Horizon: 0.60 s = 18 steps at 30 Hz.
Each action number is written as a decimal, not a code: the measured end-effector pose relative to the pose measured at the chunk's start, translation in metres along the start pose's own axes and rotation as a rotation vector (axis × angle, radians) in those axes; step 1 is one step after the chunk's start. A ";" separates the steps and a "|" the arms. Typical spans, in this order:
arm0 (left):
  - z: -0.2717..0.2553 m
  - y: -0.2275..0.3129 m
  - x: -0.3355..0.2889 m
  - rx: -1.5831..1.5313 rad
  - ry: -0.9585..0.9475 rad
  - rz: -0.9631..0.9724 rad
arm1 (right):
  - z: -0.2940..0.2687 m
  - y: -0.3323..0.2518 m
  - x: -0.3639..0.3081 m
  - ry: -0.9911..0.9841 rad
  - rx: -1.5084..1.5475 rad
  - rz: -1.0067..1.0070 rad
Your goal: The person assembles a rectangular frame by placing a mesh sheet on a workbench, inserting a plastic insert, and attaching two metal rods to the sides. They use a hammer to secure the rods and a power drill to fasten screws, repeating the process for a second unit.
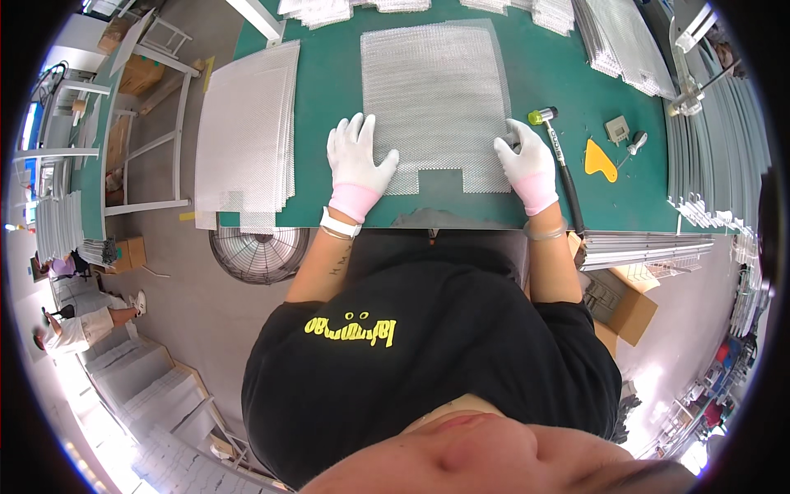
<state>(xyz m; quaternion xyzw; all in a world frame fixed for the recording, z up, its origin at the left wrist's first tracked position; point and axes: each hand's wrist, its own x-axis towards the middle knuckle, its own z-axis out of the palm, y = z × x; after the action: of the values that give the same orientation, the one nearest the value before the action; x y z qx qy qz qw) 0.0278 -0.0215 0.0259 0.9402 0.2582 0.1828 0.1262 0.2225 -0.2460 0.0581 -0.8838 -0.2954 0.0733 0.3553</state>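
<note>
A stack of silvery expanded-metal mesh sheets (432, 99) lies on the green tabletop (329, 82) in front of me, with a rectangular notch in its near edge. My left hand (360, 160), in a white glove with a pink cuff, rests at the stack's left edge, fingers spread and thumb on the mesh. At the right edge is my right hand (527, 160), gloved alike, its thumb and fingers apart and curved beside the sheets. Neither hand has a visible grip on anything. Just right of it lies a hammer (564, 169) with a black handle and a yellow-green head.
Another mesh stack (247, 132) lies at the left, overhanging the near table edge. More mesh sheets (621, 45) are at the far right. A yellow scraper (600, 160) and a small grey device (616, 128) lie right of the hammer. A floor fan (258, 253) stands below the table's left end.
</note>
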 end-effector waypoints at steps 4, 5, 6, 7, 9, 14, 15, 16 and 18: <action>0.003 -0.003 -0.001 -0.007 0.019 0.026 | -0.002 0.001 0.002 -0.046 -0.039 0.025; 0.004 -0.004 -0.001 -0.013 0.024 0.033 | 0.002 0.007 0.001 -0.024 -0.074 -0.001; 0.004 -0.004 -0.001 -0.015 0.024 0.037 | 0.004 0.010 0.001 -0.002 -0.108 -0.027; 0.004 -0.005 -0.001 -0.014 0.025 0.039 | 0.002 0.004 0.001 -0.041 -0.114 0.022; 0.004 -0.006 -0.001 -0.016 0.026 0.039 | -0.004 -0.010 0.001 -0.118 -0.126 0.121; 0.001 -0.002 0.001 -0.020 0.033 0.048 | 0.005 0.005 0.000 -0.026 -0.224 -0.066; 0.000 -0.001 0.001 -0.037 0.037 0.050 | 0.006 0.003 0.000 -0.030 -0.253 -0.077; -0.002 -0.001 0.001 -0.055 0.040 0.053 | 0.006 0.003 0.000 -0.036 -0.281 -0.081; -0.004 0.000 0.001 -0.116 0.038 0.050 | 0.006 0.002 0.000 -0.049 -0.337 -0.090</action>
<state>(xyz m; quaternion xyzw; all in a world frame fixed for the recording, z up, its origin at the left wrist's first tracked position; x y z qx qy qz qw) 0.0270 -0.0203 0.0295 0.9338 0.2259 0.2184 0.1711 0.2213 -0.2439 0.0520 -0.9147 -0.3512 0.0283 0.1977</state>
